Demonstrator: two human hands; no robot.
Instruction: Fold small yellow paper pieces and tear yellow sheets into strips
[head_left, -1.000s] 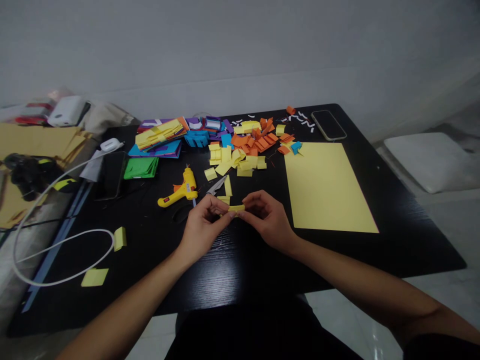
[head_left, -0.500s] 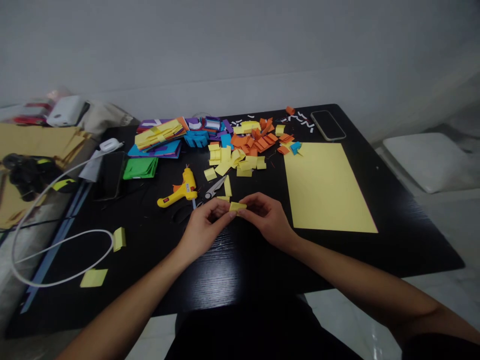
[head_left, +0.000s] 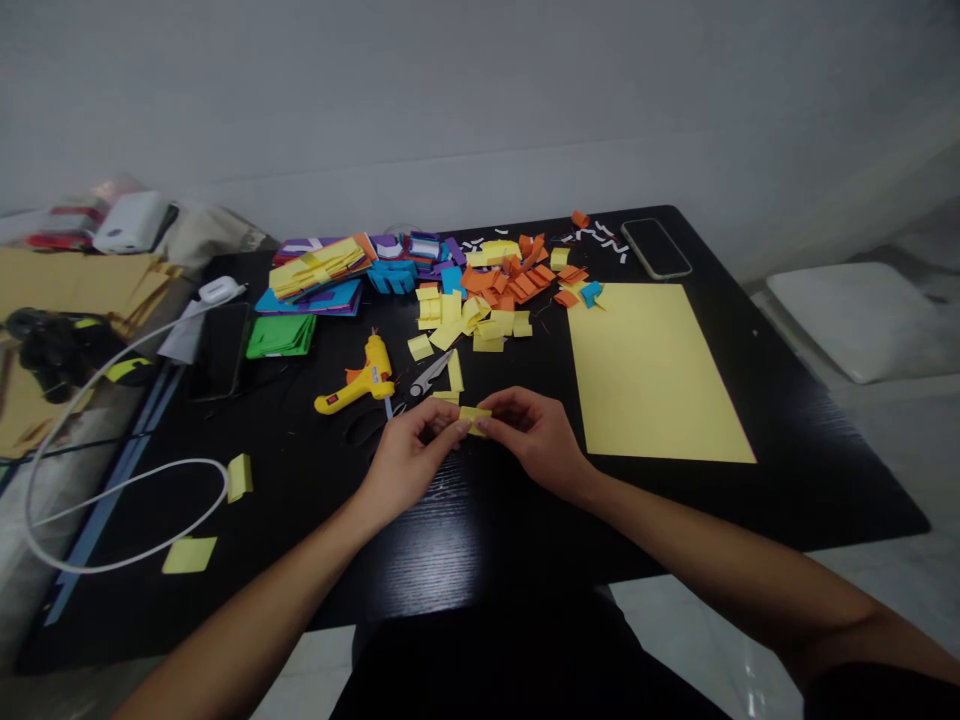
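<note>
Between my two hands is a small yellow paper piece (head_left: pixel 475 419), pinched at both ends. My left hand (head_left: pixel 411 450) grips its left end between thumb and fingers. On the other side my right hand (head_left: pixel 536 438) is closed on its right end. Just beyond the hands lie scissors (head_left: pixel 429 376) with their blades pointing away, the handles partly behind my left hand. A yellow glue gun (head_left: pixel 364 380) rests left of the scissors. Farther back, a heap of small folded yellow papers (head_left: pixel 450 318) borders a pile of orange ones (head_left: pixel 514 283).
A large yellow sheet (head_left: pixel 660 370) lies on the black table (head_left: pixel 817 480) at the right, with a phone (head_left: pixel 656 248) behind it. Stacked coloured papers (head_left: pixel 319 275) and green papers (head_left: pixel 281 336) sit at the back left. A white cable (head_left: pixel 120 570) loops over the left edge.
The yellow paper piece has turned slightly between my fingertips and looks flatter now. Both hands stay in nearly the same place; the other things have not moved.
</note>
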